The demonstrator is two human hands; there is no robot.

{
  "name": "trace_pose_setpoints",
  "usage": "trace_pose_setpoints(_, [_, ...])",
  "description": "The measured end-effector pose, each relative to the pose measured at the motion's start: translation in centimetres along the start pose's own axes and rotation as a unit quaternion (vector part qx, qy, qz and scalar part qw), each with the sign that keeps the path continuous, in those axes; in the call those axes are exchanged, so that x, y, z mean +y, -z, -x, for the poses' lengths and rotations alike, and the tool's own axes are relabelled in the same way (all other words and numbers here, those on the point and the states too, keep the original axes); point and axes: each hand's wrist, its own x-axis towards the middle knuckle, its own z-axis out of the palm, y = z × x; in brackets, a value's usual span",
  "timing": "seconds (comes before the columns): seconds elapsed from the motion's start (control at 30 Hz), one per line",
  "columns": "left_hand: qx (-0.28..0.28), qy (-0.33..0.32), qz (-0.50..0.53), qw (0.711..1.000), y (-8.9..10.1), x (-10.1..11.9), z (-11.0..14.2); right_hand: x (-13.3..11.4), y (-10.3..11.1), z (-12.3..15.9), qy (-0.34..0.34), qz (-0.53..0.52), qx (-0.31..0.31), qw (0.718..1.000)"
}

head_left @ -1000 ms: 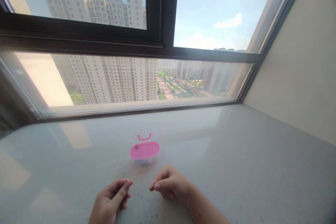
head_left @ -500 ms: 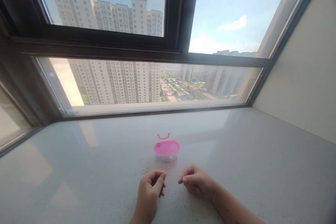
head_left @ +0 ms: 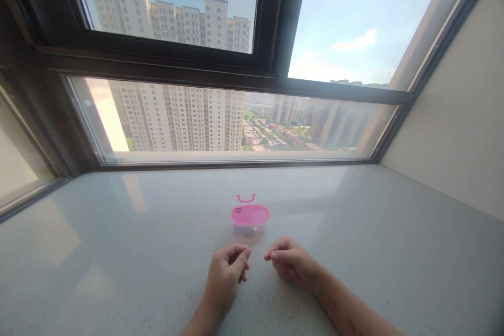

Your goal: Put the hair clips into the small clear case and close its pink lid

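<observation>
My left hand [head_left: 228, 273] is closed in a pinch, thumb against forefinger, low in the middle of the head view. Facing it across a small gap, my right hand [head_left: 293, 262] pinches in the same way. Whatever the fingertips hold, if anything, is too small to make out. Just beyond both hands stands a small oval container [head_left: 250, 229] with a pink lid [head_left: 255, 214]; a small dark ring [head_left: 238, 210] lies on the lid. Behind it is a pink curved handle [head_left: 246, 199]. Several pale little rings [head_left: 217, 245] lie on the surface beyond my left hand.
The hands are over a pale speckled windowsill [head_left: 137, 252]. A dark window frame [head_left: 177, 71] borders its far side, with tall buildings outside. A plain white wall [head_left: 452, 115] rises at the right.
The view has shifted slightly. Both hands stay pinched, and the gap between their fingertips is a little narrower. The container and rings stay in place.
</observation>
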Motion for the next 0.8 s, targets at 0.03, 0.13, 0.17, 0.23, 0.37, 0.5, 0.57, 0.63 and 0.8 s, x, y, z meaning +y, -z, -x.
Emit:
trace_pose_setpoints(0.03, [-0.002,0.0,-0.001,1.0,0.0,0.0,-0.1,0.0,0.0,-0.1,0.002,0.002,-0.002,1.0])
trace_pose_setpoints(0.13, [-0.003,0.002,-0.002,1.0,0.1,0.2,-0.3,-0.1,-0.2,-0.4,0.01,0.008,-0.007,1.0])
trace_pose_setpoints(0.17, [-0.003,0.003,-0.003,1.0,0.2,0.3,-0.3,-0.1,-0.3,-0.5,0.012,0.01,-0.01,1.0])
trace_pose_setpoints(0.23, [-0.004,0.005,-0.004,1.0,0.2,0.4,-0.5,-0.1,-0.5,-0.6,0.019,0.017,-0.014,1.0])
trace_pose_setpoints(0.37, [0.0,0.008,-0.008,1.0,0.2,0.7,-0.6,-0.1,-0.8,-0.7,0.033,0.023,-0.024,0.999])
trace_pose_setpoints(0.5, [-0.013,0.02,-0.005,1.0,0.4,1.0,-0.6,-0.1,-0.9,-0.9,0.038,0.023,-0.034,0.998])
trace_pose_setpoints(0.57, [-0.026,0.031,-0.001,0.999,0.7,1.2,-0.6,-0.1,-0.9,-1.0,0.04,0.022,-0.036,0.998])
trace_pose_setpoints(0.63, [-0.042,0.046,0.003,0.998,0.9,1.3,-0.7,-0.1,-0.9,-1.1,0.041,0.022,-0.037,0.998])
trace_pose_setpoints(0.8, [-0.074,0.084,0.007,0.994,1.4,1.6,-0.8,0.0,-1.0,-1.2,0.047,0.03,-0.029,0.998])
